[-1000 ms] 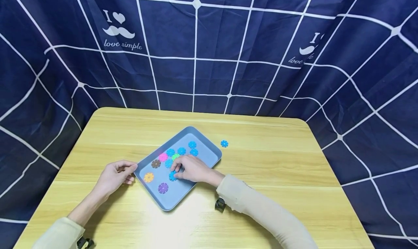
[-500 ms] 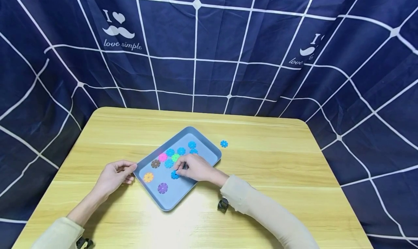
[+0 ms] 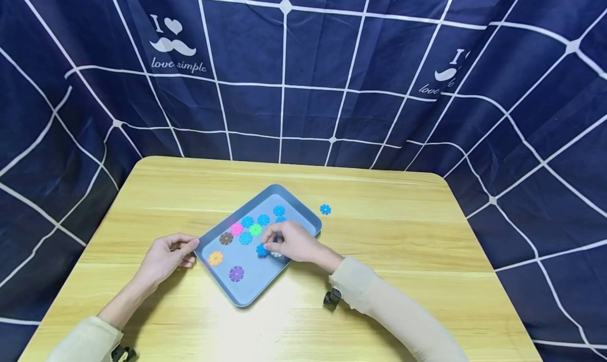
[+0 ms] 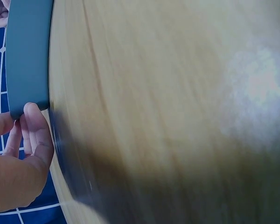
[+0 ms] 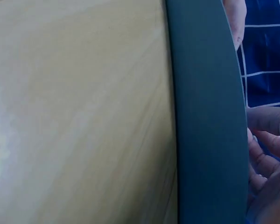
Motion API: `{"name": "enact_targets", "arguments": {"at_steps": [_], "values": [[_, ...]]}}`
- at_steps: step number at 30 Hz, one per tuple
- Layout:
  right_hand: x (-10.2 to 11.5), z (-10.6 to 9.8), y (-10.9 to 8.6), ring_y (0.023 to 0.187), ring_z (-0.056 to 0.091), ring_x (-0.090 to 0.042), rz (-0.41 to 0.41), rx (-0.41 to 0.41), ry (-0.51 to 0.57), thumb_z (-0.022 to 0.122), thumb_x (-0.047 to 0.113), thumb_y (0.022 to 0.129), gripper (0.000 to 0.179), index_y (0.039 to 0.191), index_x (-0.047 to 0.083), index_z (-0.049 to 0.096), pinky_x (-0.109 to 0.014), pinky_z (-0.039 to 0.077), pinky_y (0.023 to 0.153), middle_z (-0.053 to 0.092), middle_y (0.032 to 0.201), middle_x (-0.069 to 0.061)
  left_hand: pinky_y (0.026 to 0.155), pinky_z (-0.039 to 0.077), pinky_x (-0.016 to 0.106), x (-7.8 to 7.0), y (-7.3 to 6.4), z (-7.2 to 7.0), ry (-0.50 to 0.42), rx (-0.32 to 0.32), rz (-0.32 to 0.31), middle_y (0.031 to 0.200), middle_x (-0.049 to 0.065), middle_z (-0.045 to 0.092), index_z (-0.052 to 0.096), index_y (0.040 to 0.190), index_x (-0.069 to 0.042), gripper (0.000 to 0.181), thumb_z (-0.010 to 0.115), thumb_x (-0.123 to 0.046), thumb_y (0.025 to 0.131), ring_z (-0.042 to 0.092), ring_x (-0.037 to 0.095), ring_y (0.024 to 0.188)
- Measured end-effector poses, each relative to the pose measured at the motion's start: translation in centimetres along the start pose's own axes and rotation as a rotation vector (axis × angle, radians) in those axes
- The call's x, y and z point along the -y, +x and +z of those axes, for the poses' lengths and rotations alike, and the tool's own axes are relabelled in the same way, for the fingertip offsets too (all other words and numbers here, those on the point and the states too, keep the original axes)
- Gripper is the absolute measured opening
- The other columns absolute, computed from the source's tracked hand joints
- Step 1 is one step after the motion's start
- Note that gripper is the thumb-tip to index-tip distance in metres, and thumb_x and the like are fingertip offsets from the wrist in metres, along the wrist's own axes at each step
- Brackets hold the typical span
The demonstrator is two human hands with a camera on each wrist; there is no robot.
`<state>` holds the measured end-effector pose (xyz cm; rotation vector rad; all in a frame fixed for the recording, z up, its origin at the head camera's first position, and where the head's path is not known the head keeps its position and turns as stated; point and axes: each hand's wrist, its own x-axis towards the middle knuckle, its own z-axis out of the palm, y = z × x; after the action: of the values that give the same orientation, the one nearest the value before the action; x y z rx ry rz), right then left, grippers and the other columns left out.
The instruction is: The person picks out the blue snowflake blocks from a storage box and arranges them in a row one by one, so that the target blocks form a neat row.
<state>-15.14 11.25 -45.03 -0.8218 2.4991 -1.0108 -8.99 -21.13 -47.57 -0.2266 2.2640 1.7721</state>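
Note:
A grey-blue rectangular tray (image 3: 256,282) lies turned at an angle on the table. My left hand (image 3: 163,256) pinches its left corner; the left wrist view has thumb and fingers at the end of the tray wall (image 4: 29,56). Over the tray, my right hand (image 3: 296,241) pinches a blue notched plastic disc (image 3: 262,250) between thumb and fingertips. Partly under that hand shows a white disc (image 3: 276,254). In the right wrist view the tray wall (image 5: 207,116) hides the fingertips. Around lie a green disc (image 3: 255,229), a pink disc (image 3: 236,228) and several blue ones.
Also in the tray are a brown disc (image 3: 226,238), an orange disc (image 3: 215,257) and a purple disc (image 3: 236,273). One blue disc (image 3: 325,209) rests on the wooden table (image 3: 403,235) right of the tray. A dark blue grid curtain (image 3: 308,109) surrounds the table.
My right hand has shifted right and slightly away from me across the tray, carrying the blue disc with it. A white disc has come into sight. My left hand has stayed put.

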Motion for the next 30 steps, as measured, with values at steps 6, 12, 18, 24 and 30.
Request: {"name": "enact_targets", "arguments": {"at_steps": [6,12,18,24,30], "values": [[-0.5,-0.5,-0.7,0.066,0.054,-0.004,0.002,-0.026,0.033,0.076,0.017,0.098,0.005,0.102,0.016,0.079,-0.017,0.045,0.057,0.073,0.091,0.004,0.069,0.067,0.023,0.1,-0.1,0.0,-0.002,-0.003,-0.007,0.085,-0.002,0.073,0.060,0.132,0.017,0.039,0.063,-0.013,0.107,0.069,0.007,0.071],[-1.0,-1.2,-1.5,0.067,0.055,-0.005,-0.004,-0.075,0.051,0.077,0.016,0.097,0.004,0.101,0.017,0.079,-0.017,0.043,0.055,0.074,0.090,0.004,0.069,0.067,0.024,0.1,-0.2,0.1,0.007,-0.013,-0.006,0.085,-0.002,0.073,0.061,0.131,0.017,0.039,0.063,-0.013,0.107,0.069,0.007,0.071],[-1.4,-2.0,-2.2,0.073,0.060,-0.006,0.011,-0.126,0.065,0.077,0.017,0.097,0.006,0.103,0.016,0.079,-0.018,0.049,0.060,0.075,0.091,0.001,0.069,0.067,0.024,0.2,-0.2,0.1,0.025,-0.015,0.004,0.085,-0.001,0.073,0.062,0.130,0.016,0.038,0.064,-0.014,0.106,0.069,0.007,0.072],[-1.8,-2.9,-2.8,0.076,0.061,-0.010,0.041,-0.164,0.110,0.076,0.016,0.097,0.008,0.103,0.012,0.080,-0.019,0.051,0.063,0.075,0.092,-0.002,0.068,0.067,0.024,0.1,-0.2,0.1,0.014,-0.015,0.010,0.084,-0.002,0.072,0.062,0.130,0.017,0.038,0.064,-0.014,0.106,0.069,0.007,0.072],[-2.5,-3.7,-3.4,0.079,0.063,-0.012,0.050,-0.202,0.120,0.076,0.017,0.097,0.011,0.105,0.009,0.079,-0.020,0.054,0.068,0.076,0.094,-0.003,0.067,0.067,0.024,0.1,-0.1,0.2,0.011,-0.021,0.017,0.082,-0.004,0.073,0.062,0.129,0.017,0.038,0.065,-0.013,0.106,0.069,0.007,0.070]]}}
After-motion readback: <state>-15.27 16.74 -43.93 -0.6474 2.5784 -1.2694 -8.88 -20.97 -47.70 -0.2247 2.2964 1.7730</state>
